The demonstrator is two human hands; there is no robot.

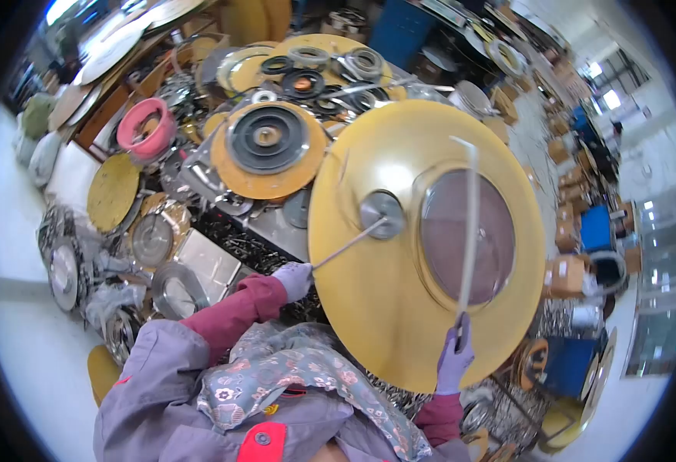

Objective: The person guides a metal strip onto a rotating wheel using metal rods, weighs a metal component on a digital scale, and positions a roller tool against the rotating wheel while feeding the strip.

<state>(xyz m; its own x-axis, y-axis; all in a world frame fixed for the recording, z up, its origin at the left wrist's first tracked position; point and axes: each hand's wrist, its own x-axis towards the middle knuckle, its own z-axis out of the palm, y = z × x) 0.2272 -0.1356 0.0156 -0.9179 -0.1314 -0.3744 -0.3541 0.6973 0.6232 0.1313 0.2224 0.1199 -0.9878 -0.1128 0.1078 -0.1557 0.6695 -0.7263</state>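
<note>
A large yellow disc (369,308) lies in front of me. On its right part rests a round brownish plate (446,231) with a clear rim, and left of that a small metal disc (382,214). My left hand (295,282), gloved, is closed on a thin rod (349,252) at the yellow disc's left edge; the rod's far end meets the small metal disc. My right hand (455,358), also gloved, grips the lower end of a long whitish strip (472,223), which extends over the brownish plate.
Behind on the left are an orange disc with a dark ring (226,165), a pink bowl (131,142) and a yellow-green disc (112,192). Metal rings and scraps are piled around. Cardboard boxes (566,276) and a blue bin (569,367) stand on the right.
</note>
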